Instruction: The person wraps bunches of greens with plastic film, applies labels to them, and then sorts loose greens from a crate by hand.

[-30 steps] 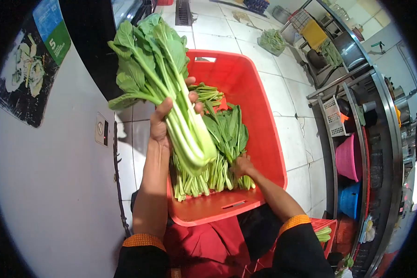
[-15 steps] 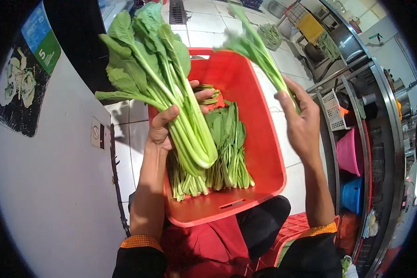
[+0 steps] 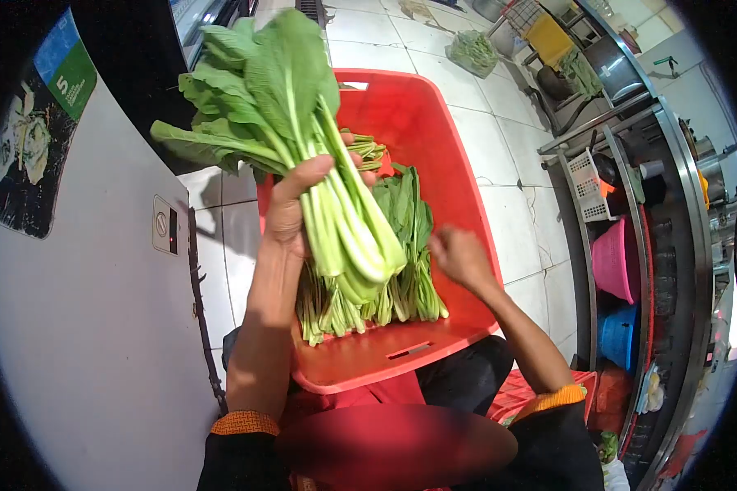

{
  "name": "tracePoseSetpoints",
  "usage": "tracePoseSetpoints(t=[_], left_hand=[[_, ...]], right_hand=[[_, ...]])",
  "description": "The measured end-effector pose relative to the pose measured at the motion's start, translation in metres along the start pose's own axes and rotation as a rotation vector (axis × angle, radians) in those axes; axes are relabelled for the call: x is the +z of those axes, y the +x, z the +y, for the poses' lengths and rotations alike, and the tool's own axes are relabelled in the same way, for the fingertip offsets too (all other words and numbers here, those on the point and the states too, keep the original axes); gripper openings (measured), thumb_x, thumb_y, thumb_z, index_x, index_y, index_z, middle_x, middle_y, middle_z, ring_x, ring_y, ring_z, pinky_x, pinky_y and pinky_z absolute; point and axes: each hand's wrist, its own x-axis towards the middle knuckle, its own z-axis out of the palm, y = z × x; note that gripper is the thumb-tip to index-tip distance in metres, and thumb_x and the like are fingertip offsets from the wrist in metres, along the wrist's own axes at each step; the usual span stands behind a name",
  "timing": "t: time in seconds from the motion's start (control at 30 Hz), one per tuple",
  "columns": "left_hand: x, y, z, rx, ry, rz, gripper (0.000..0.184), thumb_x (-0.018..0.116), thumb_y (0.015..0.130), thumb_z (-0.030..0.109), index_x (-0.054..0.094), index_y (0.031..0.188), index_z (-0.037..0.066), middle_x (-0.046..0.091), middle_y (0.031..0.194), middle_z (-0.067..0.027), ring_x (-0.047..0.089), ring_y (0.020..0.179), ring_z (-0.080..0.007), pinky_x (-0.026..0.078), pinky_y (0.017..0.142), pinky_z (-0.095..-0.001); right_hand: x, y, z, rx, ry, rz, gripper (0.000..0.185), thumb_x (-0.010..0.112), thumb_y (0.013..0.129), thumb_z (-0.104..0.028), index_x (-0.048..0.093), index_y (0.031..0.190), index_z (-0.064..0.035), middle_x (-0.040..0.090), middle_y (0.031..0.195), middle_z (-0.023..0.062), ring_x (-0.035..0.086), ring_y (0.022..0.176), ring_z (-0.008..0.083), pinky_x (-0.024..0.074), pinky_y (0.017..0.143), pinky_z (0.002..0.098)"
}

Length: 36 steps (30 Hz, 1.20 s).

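My left hand point(image 3: 295, 196) is wrapped round a bunch of choy sum-like leafy greens point(image 3: 348, 221), its leaves up and left and its pale stalk ends down and right. The bunch hangs over a red plastic basket point(image 3: 465, 172). Inside lie tied-looking bundles of greens point(image 3: 409, 213), stalk ends toward me, and a smaller bundle of stalks point(image 3: 367, 151) farther back. My right hand point(image 3: 464, 258), slightly blurred, is over the basket's right side, just right of the bundles. Its fingers are curled in, and nothing shows in them.
A white appliance point(image 3: 106, 303) stands close on my left. To the right is a metal shelf point(image 3: 671, 147) with a pink basin point(image 3: 617, 260) and a blue basin point(image 3: 618, 335). A bag of greens point(image 3: 472, 53) lies on the tiled floor point(image 3: 508, 159). Another red crate point(image 3: 516, 393) sits beside my leg.
My right hand has let go of a leafy stalk and moved down and left to the basket. The stalk now appears to be in the left hand's bunch.
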Motion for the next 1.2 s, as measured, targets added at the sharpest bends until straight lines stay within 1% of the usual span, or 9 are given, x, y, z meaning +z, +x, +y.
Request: tracePoseSetpoints(t=[0.27,0.4,0.53,0.6,0.73,0.8,1.0,1.07,1.2], left_hand=[[-0.002,-0.011,0.028,0.117,0.100,-0.043,0.060,0.064,0.079,0.021,0.041,0.128,-0.003,0.061,0.100,-0.0145,0.065,0.092,-0.0284,0.058,0.080,-0.0408],[-0.008,-0.011,0.034,0.101,0.129,-0.034,0.061,0.064,0.078,0.019,0.039,0.130,-0.003,0.061,0.100,-0.0147,0.065,0.093,-0.0284,0.058,0.081,-0.0405],[-0.007,-0.011,0.035,0.084,0.129,-0.027,0.064,0.065,0.077,0.020,0.039,0.130,-0.003,0.061,0.100,-0.0149,0.065,0.093,-0.0286,0.058,0.081,-0.0407],[-0.007,-0.010,0.035,0.080,0.109,-0.022,0.064,0.065,0.076,0.020,0.039,0.130,-0.003,0.061,0.100,-0.0149,0.065,0.093,-0.0287,0.058,0.081,-0.0407],[-0.005,-0.008,0.032,0.080,0.109,-0.025,0.063,0.066,0.076,0.021,0.040,0.128,-0.003,0.061,0.100,-0.0148,0.065,0.092,-0.0288,0.058,0.081,-0.0408],[-0.005,-0.009,0.031,0.077,0.137,-0.020,0.063,0.066,0.075,0.021,0.041,0.128,-0.003,0.061,0.100,-0.0149,0.065,0.092,-0.0290,0.058,0.081,-0.0408],[-0.007,-0.009,0.033,0.073,0.070,-0.068,0.060,0.065,0.077,0.018,0.040,0.128,-0.002,0.061,0.101,-0.0158,0.064,0.094,-0.0299,0.058,0.081,-0.0412],[-0.007,-0.008,0.032,0.072,0.057,-0.067,0.059,0.064,0.078,0.016,0.039,0.129,-0.003,0.060,0.100,-0.0156,0.064,0.095,-0.0300,0.058,0.082,-0.0416],[-0.007,-0.007,0.029,0.062,0.099,-0.065,0.063,0.066,0.076,0.019,0.039,0.129,-0.002,0.060,0.101,-0.0152,0.064,0.094,-0.0296,0.058,0.081,-0.0411]], right_hand=[[0.105,0.019,0.050,0.207,-0.454,-0.961,0.063,0.070,0.072,-0.055,0.065,0.112,-0.0061,0.065,0.114,0.0109,0.063,0.102,0.0289,0.0512,0.080,0.0421],[0.133,0.014,0.083,0.169,-0.630,-0.678,0.091,0.074,0.069,-0.046,0.040,0.130,0.0132,0.062,0.113,0.0220,0.064,0.101,0.0266,0.0519,0.078,0.0410],[0.162,0.036,0.123,0.067,-0.729,-0.975,0.100,0.074,0.068,-0.043,0.028,0.128,0.0211,0.061,0.112,0.0257,0.064,0.100,0.0290,0.0522,0.078,0.0411],[0.137,0.012,0.093,0.211,-0.455,-0.463,0.056,0.080,0.061,-0.039,0.065,0.095,0.0032,0.061,0.110,0.0228,0.062,0.101,0.0326,0.0502,0.086,0.0405],[0.131,0.013,0.067,0.014,-0.467,-0.221,0.050,0.078,0.064,-0.037,0.066,0.091,0.0030,0.064,0.102,0.0223,0.064,0.094,0.0315,0.0518,0.081,0.0403],[0.129,0.022,0.063,0.232,-0.174,-0.503,0.045,0.071,0.071,-0.039,0.066,0.086,0.0039,0.067,0.090,0.0217,0.066,0.084,0.0314,0.0525,0.072,0.0414],[0.117,0.001,0.076,0.208,0.032,-0.439,0.032,0.061,0.083,-0.025,0.062,0.089,0.0059,0.062,0.078,0.0278,0.065,0.072,0.0332,0.0489,0.063,0.0441],[0.099,-0.020,0.069,-0.086,0.219,0.039,0.033,0.055,0.092,-0.026,0.050,0.094,0.0062,0.059,0.076,0.0214,0.060,0.067,0.0298,0.0466,0.061,0.0450],[0.057,-0.034,0.040,-0.006,0.533,0.272,0.023,0.047,0.097,-0.020,0.044,0.091,0.0017,0.053,0.067,0.0122,0.052,0.059,0.0206,0.0435,0.055,0.0391]])
